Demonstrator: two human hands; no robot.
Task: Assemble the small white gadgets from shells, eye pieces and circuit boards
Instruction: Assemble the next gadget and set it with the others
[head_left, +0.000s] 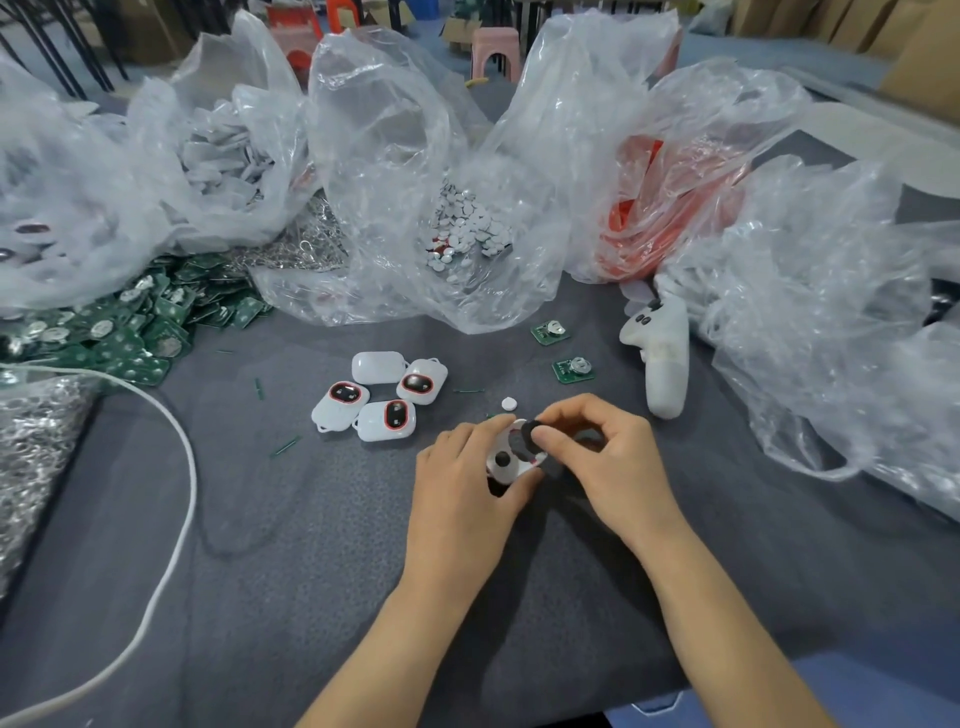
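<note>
Grey cloth covers the table (311, 571), and clear plastic bags (395, 171) of parts crowd the upper half of the frame, with a heap of green circuit boards (135, 332) at mid-left. Just right of centre, the left hand (462, 478) grips a white shell (517, 467) while the right hand (602, 452) pinches a black eye piece (529, 432) against its top. Four white gadgets (387, 415) lie left of the hands; two loose boards (573, 370) and a small white disc (509, 402) lie above them.
</note>
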